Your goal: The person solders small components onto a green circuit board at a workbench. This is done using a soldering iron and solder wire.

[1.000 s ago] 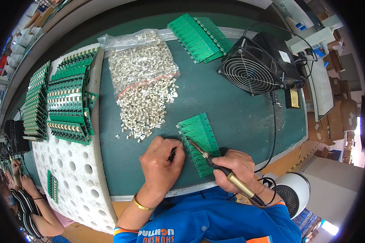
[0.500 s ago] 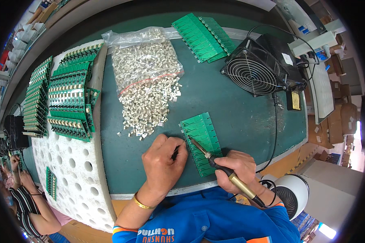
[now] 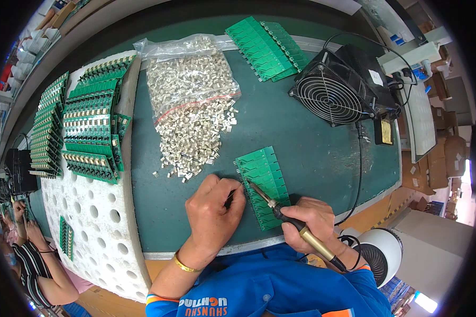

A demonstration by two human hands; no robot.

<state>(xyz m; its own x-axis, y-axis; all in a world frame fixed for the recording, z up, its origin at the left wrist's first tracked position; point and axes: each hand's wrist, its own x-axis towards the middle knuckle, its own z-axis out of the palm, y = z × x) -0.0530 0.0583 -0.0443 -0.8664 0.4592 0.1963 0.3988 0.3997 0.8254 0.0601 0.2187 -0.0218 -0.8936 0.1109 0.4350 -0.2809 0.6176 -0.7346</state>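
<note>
A green circuit board panel lies on the dark green mat in front of me, pins along its left edge. My right hand grips a soldering iron, whose tip rests at the panel's upper left edge. My left hand is closed in a pinch beside that same edge; what its fingers hold is mostly hidden, with only something dark and thin showing. Beyond it, small white connectors spill from a clear plastic bag full of them.
A black fan stands at the back right, its cable running down the mat. More green panels lie at the back. On the left, a white perforated foam board carries rows of populated boards. A co-worker's arm shows far left.
Almost nothing differs. Both hands, the soldering iron and the board panel stay in place; the view shifts very slightly.
</note>
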